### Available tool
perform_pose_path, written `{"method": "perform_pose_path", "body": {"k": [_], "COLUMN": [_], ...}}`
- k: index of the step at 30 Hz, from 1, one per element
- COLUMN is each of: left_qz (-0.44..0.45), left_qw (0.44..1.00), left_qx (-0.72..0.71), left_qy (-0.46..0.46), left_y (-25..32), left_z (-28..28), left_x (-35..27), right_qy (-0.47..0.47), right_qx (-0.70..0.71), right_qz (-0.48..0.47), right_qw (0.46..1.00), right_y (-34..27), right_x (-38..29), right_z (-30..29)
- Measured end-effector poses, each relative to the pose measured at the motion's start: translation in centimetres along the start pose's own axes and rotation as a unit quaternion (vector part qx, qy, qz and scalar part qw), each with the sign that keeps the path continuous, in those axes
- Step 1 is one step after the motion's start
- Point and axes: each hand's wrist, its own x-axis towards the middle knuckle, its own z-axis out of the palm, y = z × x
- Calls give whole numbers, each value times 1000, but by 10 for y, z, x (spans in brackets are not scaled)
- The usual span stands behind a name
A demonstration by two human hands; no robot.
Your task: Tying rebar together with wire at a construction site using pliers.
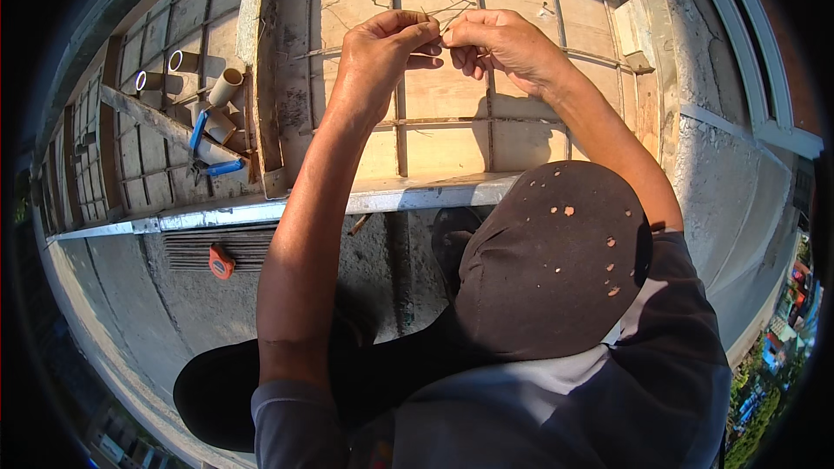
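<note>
My left hand (394, 52) and my right hand (502, 45) meet above a grid of steel reinforcing bars (399, 101) in a plywood-bottomed form. Thin tie wire (461, 8) shows between them. Fingertips of both hands pinch it, and the gripped parts are hidden. Beneath the hands lies the plywood (443, 150), sunlit, with a few loose wire pieces on it. A bent wire end pokes up at a bar crossing just beyond my fingers.
Left of a timber divider (267, 78), blue-handled pincers (225, 167) rest on a wooden board (153, 118) among short plastic pipe pieces (226, 86). A metal rail (378, 200) borders the form. Below it, a red tape measure (221, 262) sits on stacked bars (189, 244).
</note>
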Motion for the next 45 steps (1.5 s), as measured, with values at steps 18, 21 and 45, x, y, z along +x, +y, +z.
{"method": "perform_pose_path", "body": {"k": [18,21,45], "left_qz": [178,91,-11], "left_qw": [921,959,953], "left_qx": [338,245,-221], "left_qy": [72,112,205], "left_y": [14,5,-41], "left_z": [-35,-34,-16], "left_x": [0,-8,-16], "right_qy": [92,157,138], "right_qx": [-294,-297,-347], "right_qz": [-175,-221,-373], "right_qw": [935,916,849], "right_y": [-25,-20,17], "right_x": [21,22,22], "right_z": [38,52,55]}}
